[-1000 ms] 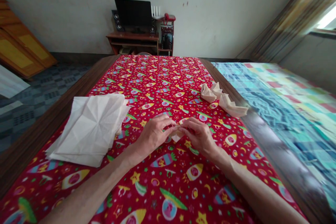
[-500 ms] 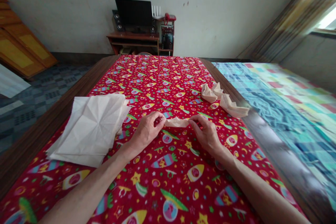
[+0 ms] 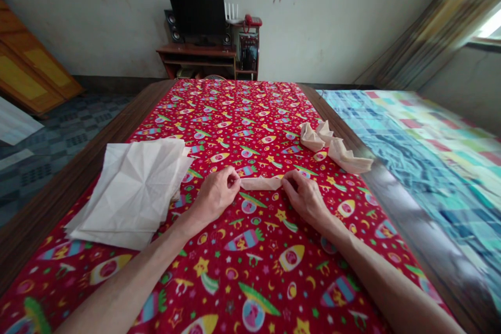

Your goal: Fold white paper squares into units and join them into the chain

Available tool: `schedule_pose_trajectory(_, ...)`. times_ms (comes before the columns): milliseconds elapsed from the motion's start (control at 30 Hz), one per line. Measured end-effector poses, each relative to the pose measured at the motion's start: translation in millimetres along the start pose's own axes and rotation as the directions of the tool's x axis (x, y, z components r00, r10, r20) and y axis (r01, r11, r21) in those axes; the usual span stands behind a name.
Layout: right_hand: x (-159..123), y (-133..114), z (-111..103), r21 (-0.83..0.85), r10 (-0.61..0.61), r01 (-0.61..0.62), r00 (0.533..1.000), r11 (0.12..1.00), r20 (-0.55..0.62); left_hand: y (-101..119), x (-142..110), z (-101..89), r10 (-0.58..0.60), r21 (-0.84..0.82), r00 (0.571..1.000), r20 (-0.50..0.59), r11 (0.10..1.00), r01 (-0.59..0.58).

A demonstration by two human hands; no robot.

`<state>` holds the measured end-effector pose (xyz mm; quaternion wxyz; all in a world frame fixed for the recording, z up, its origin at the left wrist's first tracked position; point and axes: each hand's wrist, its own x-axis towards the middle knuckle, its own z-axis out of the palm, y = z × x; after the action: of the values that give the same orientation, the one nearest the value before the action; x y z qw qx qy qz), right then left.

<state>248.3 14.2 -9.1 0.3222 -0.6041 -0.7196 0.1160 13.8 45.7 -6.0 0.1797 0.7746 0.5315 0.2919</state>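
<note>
A small off-white piece of folded paper (image 3: pixel 260 183) stretches between my two hands, just above or on the red patterned cloth (image 3: pixel 242 276). My left hand (image 3: pixel 219 191) pinches its left end between thumb and fingers. At the other end my right hand (image 3: pixel 304 193) pinches it the same way. The piece looks long and narrow, with a low point along its upper edge. To the left lies a stack of creased paper sheets (image 3: pixel 129 193). Several folded paper shapes (image 3: pixel 348 159) with pointed tops sit near the cloth's right edge.
The cloth covers a dark wooden table (image 3: pixel 102 138). Against its right side is a bed with a checked blue sheet (image 3: pixel 422 167). Beyond the far end stands a desk (image 3: pixel 195 52) with a black monitor (image 3: pixel 197 20) and a red telephone (image 3: pixel 252 22).
My left hand has shifted slightly left, drawing the folded paper out longer and straighter. My right hand stays nearly in place. The camera view has moved a little.
</note>
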Motion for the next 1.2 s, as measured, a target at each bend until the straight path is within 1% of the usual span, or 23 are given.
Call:
schedule_pose_trajectory(100, 4, 1, 2, -0.034, 0.031, -0.030, 0.999, 0.999, 0.023, 0, 2, 2.0, -0.049, 0.058, 0.999, 0.022, 0.997, 0.048)
schedule_pose_trajectory(167, 7, 3, 3, -0.060, 0.031, -0.029, 0.999, 0.998, 0.035, 1, 4, 3.7, -0.083, 0.108, 0.996, 0.029, 0.991, 0.079)
schedule_pose_trajectory(233, 9, 5, 5, -0.083, 0.024, -0.020, 0.999, 0.996, 0.048, 3, 4, 4.7, -0.078, 0.170, 0.997, 0.022, 0.983, 0.074)
schedule_pose_trajectory(300, 10, 6, 7, -0.102, 0.027, -0.022, 0.998, 0.995, 0.053, 5, 4, 4.7, -0.010, 0.237, 1.000, -0.003, 0.972, 0.010)
schedule_pose_trajectory(367, 10, 7, 9, -0.119, 0.032, -0.026, 0.998, 0.993, 0.047, 8, 3, 4.2, 0.118, 0.293, 0.993, -0.026, 0.950, -0.105)
schedule_pose_trajectory(400, 10, 7, 9, -0.125, 0.029, -0.024, 0.999, 0.992, 0.042, 9, 2, 4.0, 0.199, 0.311, 0.980, -0.016, 0.932, -0.185)
schedule_pose_trajectory(433, 10, 8, 9, -0.128, 0.024, -0.019, 0.999, 0.992, 0.040, 11, 1, 4.0, 0.284, 0.321, 0.959, 0.017, 0.906, -0.274)
schedule_pose_trajectory(500, 9, 8, 10, -0.130, 0.014, -0.009, 0.999, 0.991, 0.037, 13, -2, 4.8, 0.429, 0.303, 0.893, 0.140, 0.840, -0.451)
schedule_pose_trajectory(567, 9, 8, 10, -0.137, 0.013, -0.008, 0.999, 0.991, 0.038, 15, -5, 7.1, 0.506, 0.262, 0.823, 0.257, 0.783, -0.564)
schedule_pose_trajectory(600, 8, 7, 11, -0.144, 0.016, -0.010, 0.999, 0.990, 0.038, 15, -7, 8.6, 0.517, 0.248, 0.805, 0.291, 0.772, -0.585)
schedule_pose_trajectory(633, 8, 7, 11, -0.152, 0.021, -0.014, 0.999, 0.988, 0.041, 16, -9, 10.1, 0.514, 0.239, 0.801, 0.306, 0.773, -0.588)
schedule_pose_trajectory(733, 8, 4, 11, -0.203, 0.043, -0.034, 0.998, 0.979, 0.044, 18, -13, 13.6, 0.485, 0.218, 0.815, 0.317, 0.799, -0.560)
schedule_pose_trajectory(800, 6, 1, 9, -0.268, 0.035, -0.026, 0.999, 0.963, 0.028, 19, -15, 14.1, 0.469, 0.202, 0.824, 0.317, 0.816, -0.542)
schedule_pose_trajectory(867, 3, -3, 6, -0.349, -0.024, 0.025, 1.000, 0.937, 0.006, 20, -17, 13.6, 0.458, 0.194, 0.829, 0.320, 0.825, -0.531)
schedule_pose_trajectory(933, -1, -6, 5, -0.415, -0.141, 0.126, 0.990, 0.901, -0.006, 21, -18, 13.1, 0.444, 0.195, 0.834, 0.327, 0.832, -0.520)
schedule_pose_trajectory(967, -4, -8, 5, -0.432, -0.213, 0.195, 0.977, 0.881, 0.005, 21, -18, 13.1, 0.439, 0.196, 0.834, 0.333, 0.833, -0.517)
schedule_pose_trajectory(1033, -11, -13, 7, -0.408, -0.368, 0.370, 0.926, 0.835, 0.087, 20, -19, 13.9, 0.435, 0.199, 0.832, 0.345, 0.832, -0.518)
schedule_pose_trajectory(1100, -17, -17, 11, -0.319, -0.469, 0.512, 0.859, 0.798, 0.205, 18, -20, 15.4, 0.436, 0.203, 0.828, 0.353, 0.828, -0.523)
schedule_pose_trajectory(1167, -22, -20, 14, -0.251, -0.475, 0.545, 0.831, 0.800, 0.291, 17, -20, 16.7, 0.433, 0.215, 0.828, 0.357, 0.825, -0.523)
schedule_pose_trajectory(1200, -24, -20, 15, -0.232, -0.461, 0.540, 0.828, 0.809, 0.321, 17, -20, 17.1, 0.431, 0.224, 0.829, 0.357, 0.822, -0.524)
